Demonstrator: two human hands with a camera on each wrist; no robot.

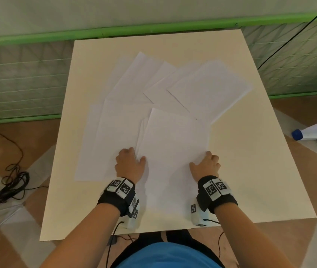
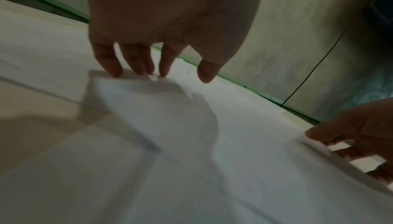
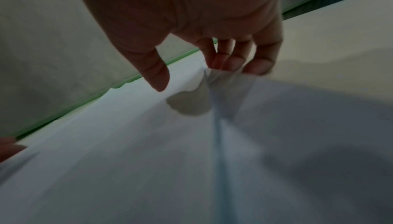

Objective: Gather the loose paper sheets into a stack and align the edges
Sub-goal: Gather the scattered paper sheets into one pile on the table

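Note:
Several white paper sheets lie fanned over a cream table (image 1: 250, 171): some at the far right (image 1: 210, 89), some at the far left (image 1: 134, 80) and some at the near left (image 1: 107, 136). The nearest sheets (image 1: 173, 151) lie between my hands. My left hand (image 1: 129, 161) (image 2: 168, 76) hooks its fingertips round their raised left edge (image 2: 127, 83), thumb hovering above the paper. My right hand (image 1: 205, 164) (image 3: 191, 79) has its fingers curled under the right edge (image 3: 229, 76), with the thumb over the top. The right hand (image 2: 351, 135) also shows in the left wrist view.
A white bottle with a blue cap (image 1: 296, 134) lies on the floor to the right. Black cables (image 1: 8, 182) coil on the floor to the left. A green-framed mesh barrier (image 1: 115, 33) runs behind the table. Bare tabletop shows to the right of the sheets.

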